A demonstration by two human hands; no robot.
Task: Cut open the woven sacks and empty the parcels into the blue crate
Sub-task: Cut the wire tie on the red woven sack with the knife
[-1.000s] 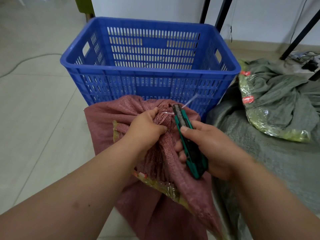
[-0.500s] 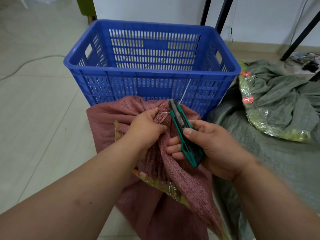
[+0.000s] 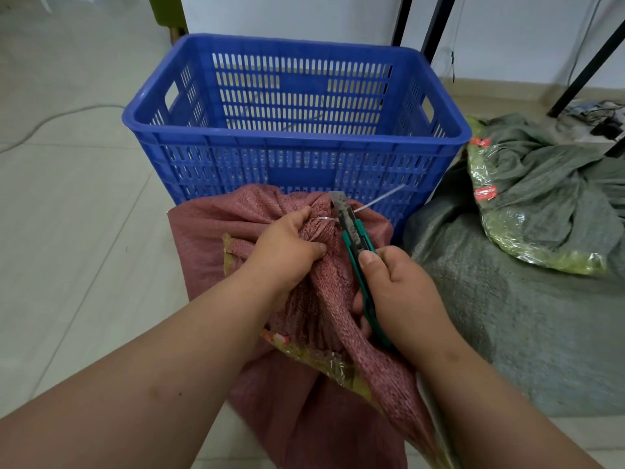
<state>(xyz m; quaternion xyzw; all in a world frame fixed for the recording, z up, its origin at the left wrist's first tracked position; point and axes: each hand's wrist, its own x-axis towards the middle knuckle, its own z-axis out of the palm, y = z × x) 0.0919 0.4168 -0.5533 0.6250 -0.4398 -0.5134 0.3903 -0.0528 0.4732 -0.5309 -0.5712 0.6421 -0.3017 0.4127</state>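
A reddish woven sack [image 3: 216, 231] stands on the floor in front of the blue crate [image 3: 297, 154]. My left hand [image 3: 287, 248] grips the sack's bunched neck, which a white zip tie [image 3: 375, 200] binds. My right hand [image 3: 402, 296] holds a green utility knife [image 3: 355, 238], its blade out and lying against the neck right at the tie. Yellow-green plastic wrap [image 3: 321, 357] shows through a gap lower in the sack. No parcels are visible inside the crate.
A grey-green woven sack [image 3: 527, 319] lies to the right, with another crumpled one [image 3: 554, 184] and a yellow-green wrapped parcel [image 3: 507, 238] behind it. Black metal legs [image 3: 436, 22] stand beyond the crate. A cable [image 3: 50, 120] runs over the tiled floor at left.
My right hand has shifted the knife forward and turned it more upright, so the blade now sits beside the zip tie. My left hand keeps its hold on the neck.
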